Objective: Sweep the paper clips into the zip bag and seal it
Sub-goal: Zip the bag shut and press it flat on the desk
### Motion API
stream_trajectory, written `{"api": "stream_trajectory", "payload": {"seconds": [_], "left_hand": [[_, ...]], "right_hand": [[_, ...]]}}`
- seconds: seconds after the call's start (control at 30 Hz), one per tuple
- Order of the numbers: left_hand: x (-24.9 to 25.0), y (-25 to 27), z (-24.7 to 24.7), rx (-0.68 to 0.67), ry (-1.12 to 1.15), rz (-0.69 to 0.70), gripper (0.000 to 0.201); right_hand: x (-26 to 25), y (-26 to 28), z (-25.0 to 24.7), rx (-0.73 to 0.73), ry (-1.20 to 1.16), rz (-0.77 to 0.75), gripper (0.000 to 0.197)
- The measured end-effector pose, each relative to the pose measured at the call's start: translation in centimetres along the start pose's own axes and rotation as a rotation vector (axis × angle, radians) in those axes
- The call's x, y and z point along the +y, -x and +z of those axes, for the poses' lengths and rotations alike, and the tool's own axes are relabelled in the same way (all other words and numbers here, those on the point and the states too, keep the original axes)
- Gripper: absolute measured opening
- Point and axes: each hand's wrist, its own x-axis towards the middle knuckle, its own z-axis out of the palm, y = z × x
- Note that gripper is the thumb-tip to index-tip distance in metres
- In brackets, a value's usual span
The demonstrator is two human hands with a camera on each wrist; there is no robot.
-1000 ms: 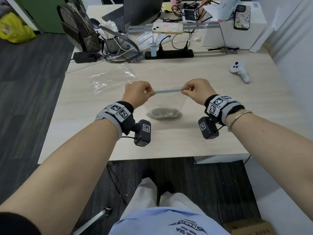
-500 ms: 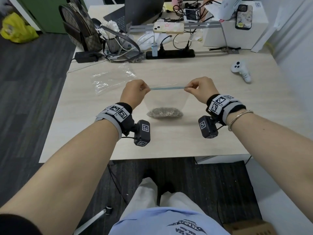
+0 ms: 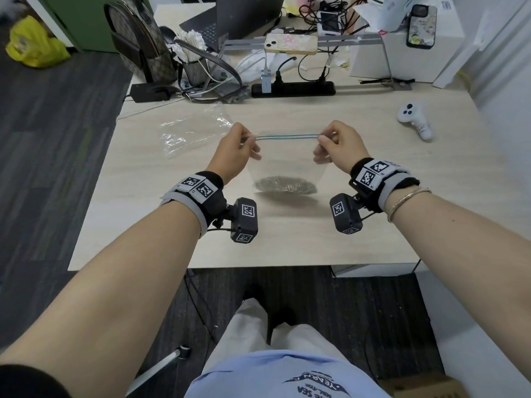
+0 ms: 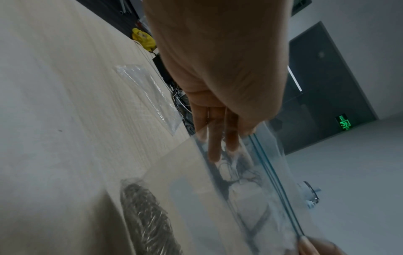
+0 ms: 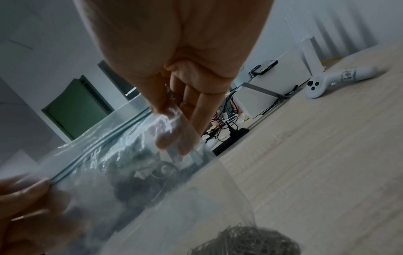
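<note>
A clear zip bag (image 3: pixel 287 162) hangs upright over the wooden desk (image 3: pixel 373 225), its blue zip strip (image 3: pixel 287 136) stretched level between my hands. My left hand (image 3: pixel 240 150) pinches the strip's left end and my right hand (image 3: pixel 334 147) pinches its right end. A heap of silver paper clips (image 3: pixel 286 185) lies in the bag's bottom, which rests on the desk. The left wrist view has the clips (image 4: pixel 148 222) inside the bag and the strip (image 4: pixel 274 181) running past my fingers (image 4: pixel 214 148). In the right wrist view my fingers (image 5: pixel 172 136) press the bag's top corner.
A second, flat clear bag (image 3: pixel 195 133) lies on the desk to the left. A white controller (image 3: pixel 415 120) sits at the right. Along the back are a black power strip (image 3: pixel 293 89), cables, a patterned handbag (image 3: pixel 138 44) and a white box (image 3: pixel 408 53).
Both hands have raised the bag's top a little and drawn the zip strip straighter; the strip's two lines now lie close together. The clips stay heaped at the bottom.
</note>
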Motion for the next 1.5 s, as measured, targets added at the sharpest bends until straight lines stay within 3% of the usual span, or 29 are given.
{"api": "stream_trajectory", "payload": {"seconds": [0.1, 0.33, 0.47, 0.53, 0.77, 0.93, 1.07, 1.17, 1.23, 1.4, 1.5], "left_hand": [[0.3, 0.0, -0.3, -0.025, 0.075, -0.079, 0.017], [-1.6, -0.4, 0.0, -0.207, 0.066, -0.308, 0.005], [-4.6, -0.9, 0.6, -0.165, 0.014, -0.352, 0.004], [-6.0, -1.5, 0.9, -0.105, -0.039, -0.315, 0.005], [-8.7, -4.6, 1.9, 0.007, -0.164, -0.262, 0.021], [-10.3, -6.6, 3.4, 0.004, -0.348, -0.27, 0.018], [-11.8, -7.8, 4.2, -0.045, -0.361, -0.314, 0.017], [-12.4, -8.4, 4.6, -0.038, -0.374, -0.348, 0.016], [-12.7, -8.7, 4.8, -0.027, -0.381, -0.362, 0.015], [-13.3, -8.9, 5.4, 0.014, -0.477, -0.319, 0.017], [-13.3, -8.4, 5.8, 0.045, -0.712, -0.135, 0.032]], "right_hand": [[-0.4, 0.0, -0.2, -0.012, -0.013, 0.054, 0.019], [1.3, -0.2, 0.7, -0.2, 0.013, 0.257, 0.018], [3.6, -0.9, 2.8, -0.135, 0.046, 0.302, 0.011], [4.6, -1.3, 3.9, -0.084, 0.089, 0.27, 0.003], [6.6, -4.4, 5.7, 0.088, 0.284, 0.098, 0.014], [8.0, -6.5, 7.1, 0.124, 0.42, 0.134, 0.011], [8.8, -6.8, 8.2, 0.109, 0.612, -0.016, 0.028], [8.8, -6.3, 9.5, 0.055, 0.766, -0.233, 0.03], [9.0, -6.2, 10.4, -0.05, 0.826, -0.299, 0.034], [10.0, -6.0, 11.5, -0.46, 0.89, -0.178, 0.043], [10.5, -5.9, 11.6, -0.524, 0.923, -0.161, 0.046]]}}
